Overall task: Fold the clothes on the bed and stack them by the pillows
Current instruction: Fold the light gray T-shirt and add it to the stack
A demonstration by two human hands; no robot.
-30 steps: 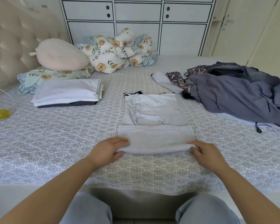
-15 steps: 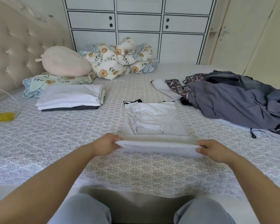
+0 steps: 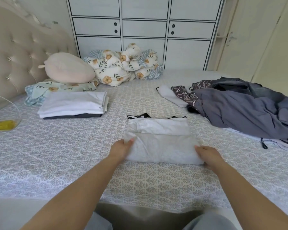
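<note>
A light grey garment point(image 3: 161, 143) lies on the bed in front of me, its near part folded over onto its far part. My left hand point(image 3: 121, 147) grips the fold's left edge, thumb on top. My right hand point(image 3: 208, 155) holds the right edge. A stack of folded clothes point(image 3: 73, 105), white on top and dark below, lies at the left near the pillows point(image 3: 70, 68). A pile of unfolded grey and patterned clothes point(image 3: 239, 108) lies at the right.
A floral blanket point(image 3: 123, 67) is bundled at the far side against white cabinets point(image 3: 143, 27). The padded headboard point(image 3: 15, 52) runs along the left. A clear container with yellow contents point(image 3: 3, 125) sits at the left edge. The patterned bedsheet point(image 3: 73, 155) covers the bed.
Both hands lifted the garment's near folded end and carried it away from me, laying it over the far part. The garment is now shorter front to back.
</note>
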